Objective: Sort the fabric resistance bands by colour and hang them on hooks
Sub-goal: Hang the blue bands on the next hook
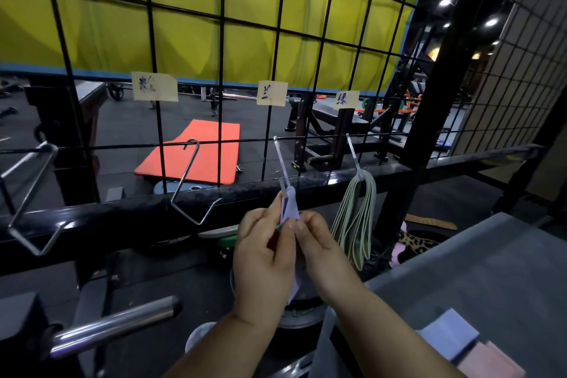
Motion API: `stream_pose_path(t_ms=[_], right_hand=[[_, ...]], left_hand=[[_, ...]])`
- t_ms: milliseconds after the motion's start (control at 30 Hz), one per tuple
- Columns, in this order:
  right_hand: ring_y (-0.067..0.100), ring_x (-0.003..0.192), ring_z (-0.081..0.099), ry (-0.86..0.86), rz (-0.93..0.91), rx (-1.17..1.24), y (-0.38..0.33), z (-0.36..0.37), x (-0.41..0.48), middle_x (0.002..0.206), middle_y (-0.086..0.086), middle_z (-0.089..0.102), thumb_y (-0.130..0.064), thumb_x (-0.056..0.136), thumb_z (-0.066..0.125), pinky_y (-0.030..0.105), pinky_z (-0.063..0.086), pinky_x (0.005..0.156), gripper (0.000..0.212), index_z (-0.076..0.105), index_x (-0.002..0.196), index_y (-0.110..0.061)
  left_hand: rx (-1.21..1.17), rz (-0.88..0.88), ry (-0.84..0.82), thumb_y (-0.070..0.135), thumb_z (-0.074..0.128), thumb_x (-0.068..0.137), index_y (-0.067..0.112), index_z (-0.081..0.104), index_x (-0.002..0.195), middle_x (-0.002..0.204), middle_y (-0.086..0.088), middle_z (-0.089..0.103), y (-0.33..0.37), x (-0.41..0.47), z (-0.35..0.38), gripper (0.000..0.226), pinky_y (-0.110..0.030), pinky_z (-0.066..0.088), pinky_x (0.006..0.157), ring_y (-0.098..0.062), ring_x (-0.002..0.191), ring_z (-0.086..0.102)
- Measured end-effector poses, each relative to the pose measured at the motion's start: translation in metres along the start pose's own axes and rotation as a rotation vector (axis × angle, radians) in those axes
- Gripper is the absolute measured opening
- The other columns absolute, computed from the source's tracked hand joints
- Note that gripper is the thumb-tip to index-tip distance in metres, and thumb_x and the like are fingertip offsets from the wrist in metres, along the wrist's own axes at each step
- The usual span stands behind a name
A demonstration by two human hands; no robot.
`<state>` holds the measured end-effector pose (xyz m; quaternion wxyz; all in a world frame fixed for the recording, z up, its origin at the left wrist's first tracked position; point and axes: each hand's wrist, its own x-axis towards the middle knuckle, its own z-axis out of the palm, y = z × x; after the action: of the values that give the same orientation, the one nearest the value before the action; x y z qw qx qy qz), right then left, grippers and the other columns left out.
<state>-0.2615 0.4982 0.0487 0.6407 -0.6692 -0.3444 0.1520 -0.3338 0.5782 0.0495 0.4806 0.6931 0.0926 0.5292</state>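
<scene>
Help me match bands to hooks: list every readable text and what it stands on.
"兰": middle label.
"绿": right label, above the green bands.
Left label: the handwriting is too blurred to read.
No other text shows.

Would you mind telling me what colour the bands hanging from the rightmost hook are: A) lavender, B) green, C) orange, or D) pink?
B: the green bands hang bunched from the rightmost hook, whereas the left hand and right hand pinch a lavender band at the middle hook.
</scene>
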Motion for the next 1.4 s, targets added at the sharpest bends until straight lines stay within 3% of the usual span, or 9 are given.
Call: stream_pose_path(t_ms=[67,133,367,567,700,967,1133,1267,1400], right_hand=[[0.012,0.076,0.060,0.009,0.003,-0.017,0.006,0.002,-0.001,0.085,-0.001,0.064,-0.042,0.101,0.046,0.031,0.048,0.071,0.020,0.053,0.105,-0.023],[0.013,0.086,0.065,0.015,-0.015,-0.023,0.009,0.002,-0.002,0.095,-0.001,0.069,-0.033,0.103,0.044,0.029,0.051,0.077,0.017,0.056,0.110,-0.023],[0.003,0.080,0.066,0.013,-0.005,0.021,0.006,0.003,-0.004,0.084,-0.009,0.070,-0.017,0.105,0.038,0.017,0.049,0.071,0.023,0.060,0.103,-0.014],[0.011,0.090,0.067,0.018,0.040,0.047,0.003,0.000,-0.004,0.095,-0.002,0.071,-0.023,0.104,0.041,0.020,0.050,0.076,0.024,0.063,0.107,-0.015],[0.013,0.092,0.068,0.011,0.063,0.084,0.004,0.000,-0.006,0.096,0.000,0.071,-0.023,0.104,0.041,0.023,0.050,0.079,0.024,0.062,0.110,-0.013],[0.004,0.078,0.063,-0.010,0.123,0.045,0.017,0.004,-0.015,0.082,-0.008,0.068,-0.025,0.105,0.038,0.017,0.048,0.070,0.025,0.061,0.107,-0.014],[0.013,0.083,0.054,-0.027,0.084,-0.067,0.024,0.002,-0.022,0.099,0.020,0.058,-0.028,0.105,0.038,0.019,0.045,0.074,0.029,0.056,0.111,-0.006],[0.009,0.077,0.051,-0.051,0.084,-0.105,0.032,0.001,-0.025,0.086,0.007,0.052,-0.024,0.106,0.037,0.017,0.044,0.070,0.029,0.052,0.107,0.001],[-0.004,0.066,0.051,-0.073,0.060,-0.161,0.037,0.000,-0.030,0.076,-0.006,0.052,-0.019,0.106,0.036,0.009,0.042,0.067,0.029,0.050,0.099,0.006]], left_hand=[[-0.008,0.033,0.021,0.035,0.053,0.089,0.031,0.051,0.130,0.099,0.017,0.053,0.000,0.000,-0.001,0.042,-0.001,0.039,0.071,0.007,0.085,0.056],[-0.018,0.062,0.027,0.036,0.050,0.088,0.030,0.050,0.129,0.099,0.017,0.053,-0.002,0.000,-0.001,0.042,-0.001,0.039,0.074,0.007,0.086,0.057],[0.031,0.050,0.003,0.040,0.051,0.084,0.015,0.073,0.107,0.092,0.013,0.054,-0.013,-0.002,-0.004,0.040,-0.003,0.040,0.068,0.000,0.079,0.059],[0.057,0.049,-0.029,0.041,0.054,0.084,0.038,0.060,0.087,0.092,0.017,0.054,-0.016,-0.002,-0.010,0.007,-0.007,0.041,0.064,-0.005,0.075,0.058],[0.049,0.023,-0.063,0.043,0.055,0.085,0.034,0.055,0.075,0.078,0.010,0.055,-0.019,-0.006,-0.010,0.013,-0.009,0.039,0.059,-0.010,0.070,0.056],[0.135,-0.017,-0.192,0.051,0.043,0.091,0.024,0.064,0.099,0.088,0.018,0.059,-0.042,-0.027,-0.012,0.036,-0.007,0.039,0.066,0.001,0.084,0.057],[0.221,-0.010,-0.231,0.051,0.038,0.092,0.014,0.066,0.106,0.088,0.013,0.056,-0.053,-0.037,-0.014,0.049,-0.003,0.038,0.070,0.008,0.089,0.052],[0.261,-0.033,-0.285,0.053,0.034,0.092,0.018,0.064,0.114,0.098,0.012,0.059,-0.058,-0.043,-0.015,0.051,-0.004,0.038,0.072,0.007,0.092,0.052],[0.288,-0.061,-0.316,0.057,0.030,0.090,0.017,0.061,0.094,0.085,0.010,0.057,-0.062,-0.051,-0.017,0.051,-0.022,0.044,0.062,-0.006,0.079,0.054]])
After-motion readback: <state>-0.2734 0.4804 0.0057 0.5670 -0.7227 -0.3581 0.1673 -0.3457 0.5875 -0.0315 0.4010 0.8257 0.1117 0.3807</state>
